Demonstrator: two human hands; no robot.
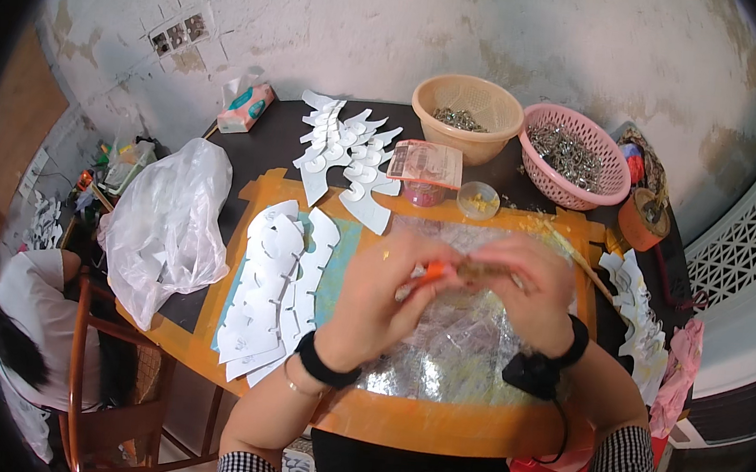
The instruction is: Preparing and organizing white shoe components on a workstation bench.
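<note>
- The tabletop point(251, 148) is dark, and its near part is covered by a work mat point(434, 421) edged in orange tape; a shiny clear film lies over the mat's middle, probably to protect the surface right where the hands work.
- A crumpled white plastic bag point(168, 222) slumps over the left edge of the tabletop, out of the working area.
- Two stacks of white cut-out cards point(279, 286) lie on the mat just left of the hands, overlapped like shingles, which keeps each piece easy to lift; a second fan of the same cards point(345, 152) sits farther back.
- A pink basket point(612, 180) and a beige bowl point(494, 143), each with small metal pieces inside, stand at the far right, near the right hand's side.
- A tissue box point(245, 108) stands at the far left, well apart from the work.
- The left hand point(377, 303) and right hand point(530, 294) meet above the film, fingertips pressed together.
- Between them they pinch a small orange piece point(431, 272) and what looks like a slim brownish part; it is blurred, so I cannot tell exactly what it is. Both hands are closed on it, held up near the eye line for fine work.
</note>
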